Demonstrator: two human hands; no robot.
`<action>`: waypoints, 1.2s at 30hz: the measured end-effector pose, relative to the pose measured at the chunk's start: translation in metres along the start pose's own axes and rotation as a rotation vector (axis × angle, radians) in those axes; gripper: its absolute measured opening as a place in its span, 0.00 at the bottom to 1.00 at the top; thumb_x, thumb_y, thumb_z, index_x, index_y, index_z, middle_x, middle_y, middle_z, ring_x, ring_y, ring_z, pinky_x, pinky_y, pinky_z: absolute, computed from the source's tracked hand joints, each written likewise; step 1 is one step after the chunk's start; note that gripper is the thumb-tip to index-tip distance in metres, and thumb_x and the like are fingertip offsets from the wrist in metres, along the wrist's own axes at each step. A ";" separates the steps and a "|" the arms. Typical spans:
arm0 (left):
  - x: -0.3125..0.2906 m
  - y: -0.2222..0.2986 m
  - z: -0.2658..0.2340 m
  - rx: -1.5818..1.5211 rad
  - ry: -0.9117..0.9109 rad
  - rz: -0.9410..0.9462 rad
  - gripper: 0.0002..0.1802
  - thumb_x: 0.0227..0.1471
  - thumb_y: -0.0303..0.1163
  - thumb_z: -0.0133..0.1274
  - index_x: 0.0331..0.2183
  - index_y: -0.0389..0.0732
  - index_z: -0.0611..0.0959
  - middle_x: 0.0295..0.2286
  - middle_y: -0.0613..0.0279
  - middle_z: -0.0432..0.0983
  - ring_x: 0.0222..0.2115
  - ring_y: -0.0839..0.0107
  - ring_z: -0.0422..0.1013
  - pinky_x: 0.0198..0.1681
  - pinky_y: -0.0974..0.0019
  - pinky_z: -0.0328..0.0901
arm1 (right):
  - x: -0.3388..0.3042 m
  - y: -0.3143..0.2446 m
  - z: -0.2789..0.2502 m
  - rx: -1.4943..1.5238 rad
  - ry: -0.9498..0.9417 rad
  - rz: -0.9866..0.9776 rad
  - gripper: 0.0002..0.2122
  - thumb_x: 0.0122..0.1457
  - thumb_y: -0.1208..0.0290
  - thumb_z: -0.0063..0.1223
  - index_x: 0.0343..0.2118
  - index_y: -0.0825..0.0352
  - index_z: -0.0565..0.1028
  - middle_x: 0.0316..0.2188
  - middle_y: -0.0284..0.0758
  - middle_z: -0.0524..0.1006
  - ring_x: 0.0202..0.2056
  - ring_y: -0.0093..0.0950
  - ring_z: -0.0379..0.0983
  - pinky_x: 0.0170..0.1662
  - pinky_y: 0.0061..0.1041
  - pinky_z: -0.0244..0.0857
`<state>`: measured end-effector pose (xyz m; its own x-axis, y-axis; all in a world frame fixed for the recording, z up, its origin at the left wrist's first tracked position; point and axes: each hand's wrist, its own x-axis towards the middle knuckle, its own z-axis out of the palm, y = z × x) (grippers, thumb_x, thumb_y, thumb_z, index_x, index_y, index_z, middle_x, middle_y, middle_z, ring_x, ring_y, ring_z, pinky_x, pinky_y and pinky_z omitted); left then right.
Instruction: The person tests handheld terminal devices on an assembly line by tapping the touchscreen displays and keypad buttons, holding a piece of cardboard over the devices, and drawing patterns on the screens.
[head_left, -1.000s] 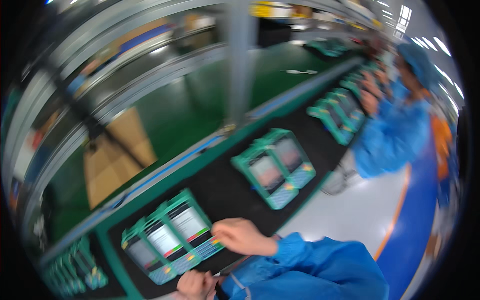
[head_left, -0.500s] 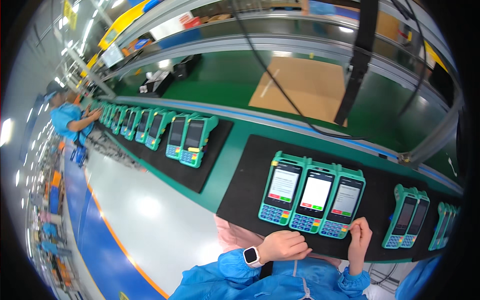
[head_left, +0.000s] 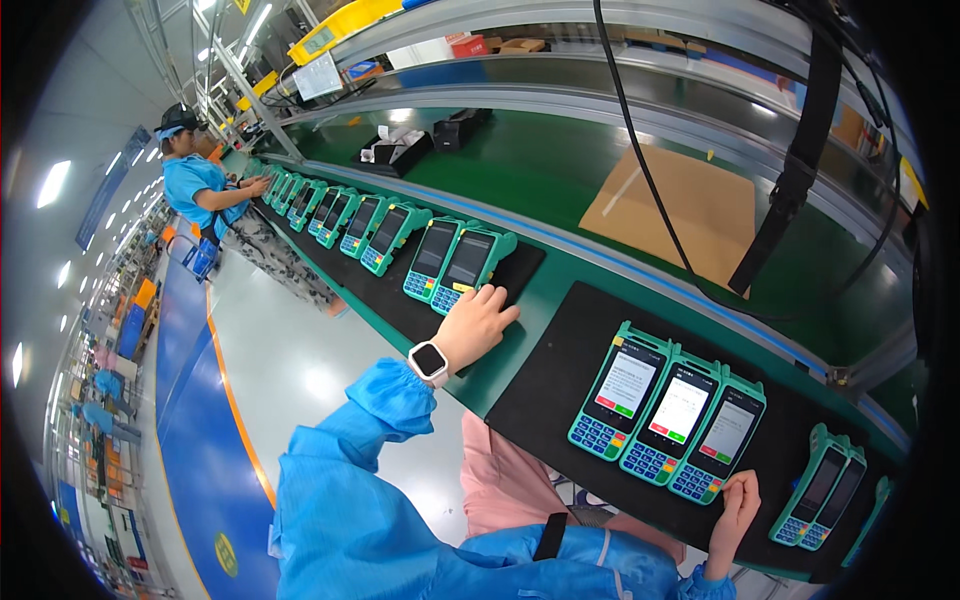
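Note:
My left hand (head_left: 475, 326) reaches out over the lower end of a dark-screened green payment terminal (head_left: 468, 262) with a yellow label, its fingers slightly apart. The hand hides part of that keypad, and whether it touches is unclear. A similar terminal (head_left: 432, 248) lies against its left side. My right hand (head_left: 738, 508) is curled at the lower right corner of a lit terminal (head_left: 724, 432), with no object visible in its fingers. Two more lit terminals, a middle one (head_left: 675, 410) and a left one (head_left: 622, 390), lie beside it on a black mat (head_left: 535, 385).
To the right lie two dark-screened terminals (head_left: 822, 485). A row of terminals (head_left: 335, 215) runs far left toward another person (head_left: 205, 190). Behind the bench are a cardboard sheet (head_left: 680, 210), a hanging black cable (head_left: 640, 140), a black strap (head_left: 790, 190) and a black box (head_left: 395, 150).
My left hand has moved from in front of the lit terminals leftward to the labelled dark terminal. The right hand stays by the right lit terminal. The view has turned left.

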<state>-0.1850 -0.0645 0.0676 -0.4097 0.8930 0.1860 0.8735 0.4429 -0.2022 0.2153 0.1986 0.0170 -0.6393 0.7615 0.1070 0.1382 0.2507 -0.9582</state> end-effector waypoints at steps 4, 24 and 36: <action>0.000 0.000 -0.007 0.226 -0.197 0.028 0.15 0.43 0.30 0.54 0.37 0.43 0.74 0.23 0.59 0.73 0.26 0.64 0.73 0.30 0.65 0.65 | -0.002 0.004 -0.004 0.011 -0.012 -0.014 0.10 0.65 0.74 0.37 0.25 0.65 0.63 0.19 0.24 0.56 0.22 0.12 0.47 0.24 0.17 0.39; -0.014 -0.002 -0.046 -0.627 0.285 -0.217 0.20 0.44 0.27 0.57 0.42 0.37 0.75 0.37 0.53 0.73 0.40 0.56 0.70 0.44 0.60 0.66 | 0.001 0.003 -0.004 0.010 0.002 -0.002 0.10 0.65 0.74 0.36 0.25 0.65 0.64 0.18 0.23 0.54 0.21 0.12 0.46 0.23 0.18 0.38; -0.067 -0.210 0.058 -0.505 0.230 -0.777 0.59 0.33 0.48 0.71 0.58 0.25 0.60 0.54 0.35 0.61 0.56 0.50 0.62 0.57 0.60 0.59 | 0.003 -0.009 -0.002 0.031 0.049 -0.019 0.10 0.64 0.73 0.38 0.25 0.67 0.66 0.18 0.24 0.59 0.20 0.11 0.48 0.22 0.17 0.39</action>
<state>-0.3562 -0.2132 0.0418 -0.9084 0.3023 0.2890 0.4113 0.7708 0.4865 0.2142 0.1997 0.0263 -0.6038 0.7853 0.1369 0.1027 0.2470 -0.9636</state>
